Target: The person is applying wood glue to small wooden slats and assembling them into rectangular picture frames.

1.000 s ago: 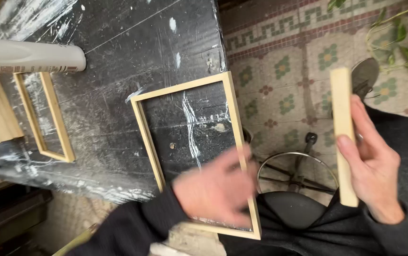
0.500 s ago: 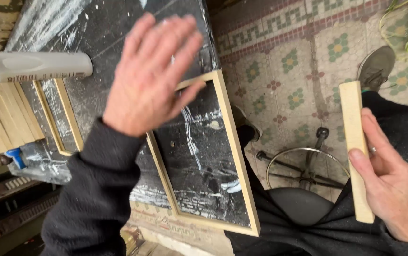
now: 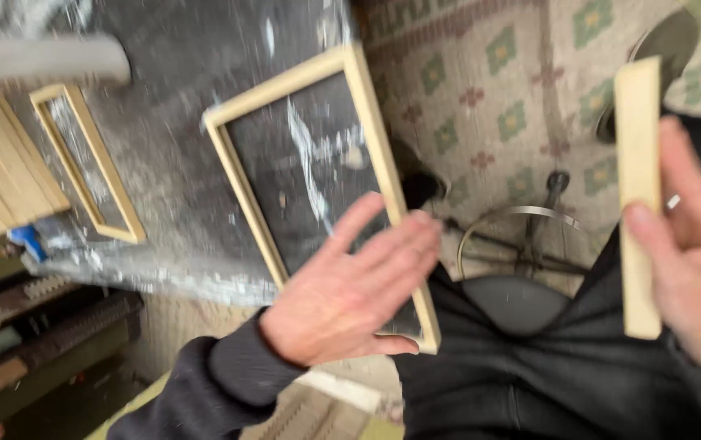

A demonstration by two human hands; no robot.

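Head view, looking down. The dark work table [image 3: 163, 187], its black top streaked and spattered with white, fills the far left of the scene. On it lies the rectangular wooden frame [image 3: 375, 163], made of pale, unfinished strips joined at the corners; it is open in the middle, so the streaked table top shows through it. The frame lies flat and askew, its near right corner reaching the table's near edge.

The left hand [image 3: 350, 297] is spread flat with fingers extended and loosely apart, palm down over the near end of the frame; it grasps nothing, and motion blur hides whether it touches the wood. The right hand [image 3: 697, 261], at the far right of the scene and well apart from the table, holds a short pale wooden strip [image 3: 640, 195] upright, the thumb pressed on its face and the fingers wrapped behind it.

A second, smaller wooden frame [image 3: 90, 163] lies flat further left on the table. Beside it, at the left edge, is a stack of wooden slats [image 3: 0, 179]. A blurred grey cylinder [image 3: 41, 59] lies across the far left corner. Below the table's right side, a stool [image 3: 518, 277] with a metal ring stands on the patterned tile floor [image 3: 489, 81].
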